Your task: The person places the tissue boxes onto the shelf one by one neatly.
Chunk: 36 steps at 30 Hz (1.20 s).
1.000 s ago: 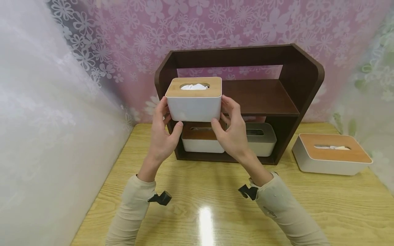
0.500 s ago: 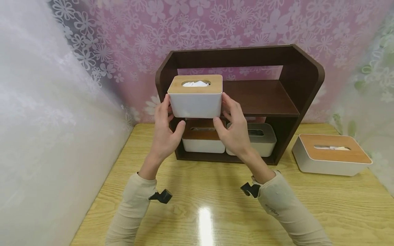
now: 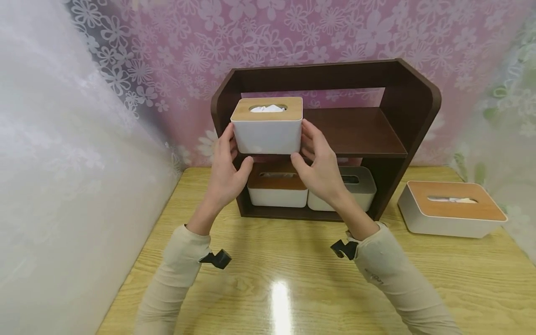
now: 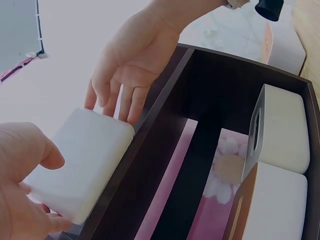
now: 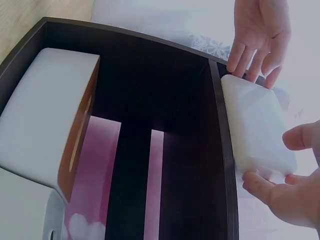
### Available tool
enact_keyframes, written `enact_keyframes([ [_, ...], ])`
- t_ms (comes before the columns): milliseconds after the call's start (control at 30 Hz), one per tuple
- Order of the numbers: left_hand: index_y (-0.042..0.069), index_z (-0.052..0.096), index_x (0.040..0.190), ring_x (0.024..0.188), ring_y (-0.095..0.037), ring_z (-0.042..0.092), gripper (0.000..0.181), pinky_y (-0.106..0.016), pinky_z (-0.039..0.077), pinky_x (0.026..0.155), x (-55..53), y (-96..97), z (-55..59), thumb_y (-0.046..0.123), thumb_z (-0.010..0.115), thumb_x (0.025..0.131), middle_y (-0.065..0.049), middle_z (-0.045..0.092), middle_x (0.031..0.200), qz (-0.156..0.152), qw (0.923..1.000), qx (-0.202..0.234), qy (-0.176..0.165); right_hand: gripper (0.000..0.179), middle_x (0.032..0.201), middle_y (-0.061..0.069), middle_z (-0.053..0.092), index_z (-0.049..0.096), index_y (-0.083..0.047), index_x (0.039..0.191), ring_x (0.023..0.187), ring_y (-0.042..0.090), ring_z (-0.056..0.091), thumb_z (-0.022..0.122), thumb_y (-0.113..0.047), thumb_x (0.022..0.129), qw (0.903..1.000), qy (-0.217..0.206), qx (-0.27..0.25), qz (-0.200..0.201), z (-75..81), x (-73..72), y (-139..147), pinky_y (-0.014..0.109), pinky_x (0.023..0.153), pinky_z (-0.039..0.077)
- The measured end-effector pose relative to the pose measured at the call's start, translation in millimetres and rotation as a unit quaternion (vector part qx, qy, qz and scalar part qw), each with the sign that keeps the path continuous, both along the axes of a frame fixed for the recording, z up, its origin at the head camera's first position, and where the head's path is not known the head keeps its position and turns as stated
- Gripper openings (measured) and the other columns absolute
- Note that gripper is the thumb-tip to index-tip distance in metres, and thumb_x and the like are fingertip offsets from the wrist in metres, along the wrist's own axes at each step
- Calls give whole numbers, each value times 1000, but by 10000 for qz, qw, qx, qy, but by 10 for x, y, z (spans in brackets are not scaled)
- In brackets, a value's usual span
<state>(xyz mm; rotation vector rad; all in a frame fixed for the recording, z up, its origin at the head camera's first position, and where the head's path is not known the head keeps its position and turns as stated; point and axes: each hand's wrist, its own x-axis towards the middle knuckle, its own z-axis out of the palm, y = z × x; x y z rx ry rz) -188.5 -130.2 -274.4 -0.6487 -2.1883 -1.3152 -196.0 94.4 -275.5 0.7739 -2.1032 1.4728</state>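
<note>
Pressing spread fingers to opposite sides, the left hand (image 3: 226, 174) and right hand (image 3: 321, 171) hold a wood-topped tissue box (image 3: 268, 137), white tissue (image 3: 268, 109) in its slot, at the brown shelf (image 3: 356, 132)'s upper-left front; 2 tissue boxes (image 3: 277, 198) stand below.

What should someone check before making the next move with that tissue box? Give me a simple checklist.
1. Hands at both ends: ok. The left hand and right hand touch opposite ends of the tissue box.
2. Lid facing up: ok. The wood-coloured lid is on top, white tissue showing in its slot.
3. Box resting fully on the upper shelf: cannot tell. Its underside is hidden.
4. Room alongside: ok. Bare shelf shows to its right.
5. Table free of other boxes: not ok. A box stands there, right of the shelf unit.
</note>
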Motion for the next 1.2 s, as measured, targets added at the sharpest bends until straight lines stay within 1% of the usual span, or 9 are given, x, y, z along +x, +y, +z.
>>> enact_keyframes([
  [133, 8, 13, 158, 139, -26, 38, 74, -45, 35, 113, -29, 19, 51, 4, 54, 96, -18, 25, 153, -62, 9995, 107, -300, 65, 155, 14, 36, 28, -9, 155, 140, 28, 41, 57, -6, 97, 9995, -289, 74, 43, 49, -29, 7, 48, 106, 42],
  [233, 6, 12, 158, 139, -25, 38, 74, -42, 35, 113, -55, 46, 80, 3, 53, 96, -18, 25, 153, -15, 9991, 71, -418, 66, 156, 14, 34, 26, -10, 156, 142, 27, 39, 56, -7, 97, 9987, -505, 47, 88, 81, -61, 9, 47, 107, 41],
  [333, 5, 11, 158, 139, -24, 38, 76, -40, 35, 113, -86, 73, 102, 3, 54, 95, -18, 25, 153, 96, 9985, -24, -536, 67, 157, 15, 32, 25, -10, 155, 143, 27, 37, 57, -7, 96, 9973, -727, -7, 100, 115, -93, 9, 47, 108, 40],
  [433, 3, 10, 157, 141, -24, 34, 77, -40, 35, 113, -130, 97, 122, 3, 53, 94, -20, 23, 154, 170, 9981, -112, -580, 68, 157, 16, 31, 24, -9, 155, 143, 27, 35, 57, -6, 96, 9955, -935, -78, 125, 148, -133, 7, 47, 109, 39],
  [567, 0, 9, 157, 143, -24, 28, 78, -39, 32, 115, -204, 112, 143, 3, 53, 92, -22, 20, 154, 315, 9977, -253, -537, 67, 158, 14, 30, 25, -12, 154, 144, 27, 34, 57, -7, 96, 9918, -1254, -202, 139, 201, -190, -7, 45, 109, 39],
  [633, 0, 9, 157, 142, -25, 27, 79, -38, 31, 115, -235, 112, 149, 3, 53, 92, -22, 20, 155, 418, 9972, -322, -533, 66, 158, 12, 30, 25, -13, 154, 144, 27, 34, 57, -8, 96, 9895, -1417, -242, 125, 226, -219, -18, 44, 110, 39],
  [733, 2, 7, 157, 143, -24, 26, 80, -38, 30, 115, -273, 107, 156, 5, 53, 92, -21, 18, 156, 558, 9956, -418, -620, 66, 157, 11, 30, 26, -14, 153, 145, 27, 34, 58, -9, 95, 9865, -1610, -295, 113, 254, -255, -38, 43, 110, 39],
  [867, 5, 5, 158, 145, -23, 25, 81, -37, 28, 117, -299, 111, 169, 7, 54, 93, -20, 17, 157, 690, 9933, -504, -772, 65, 156, 12, 30, 26, -13, 152, 145, 27, 34, 58, -8, 95, 9853, -1672, -320, 118, 271, -301, -56, 43, 111, 38],
  [1200, 7, 0, 159, 145, -27, 25, 83, -40, 28, 116, -332, 162, 191, 8, 53, 95, -19, 12, 159, 674, 9915, -605, -938, 64, 153, 17, 33, 26, -9, 151, 143, 29, 37, 57, -5, 95, 9847, -1649, -540, 144, 295, -394, -48, 44, 111, 38],
])
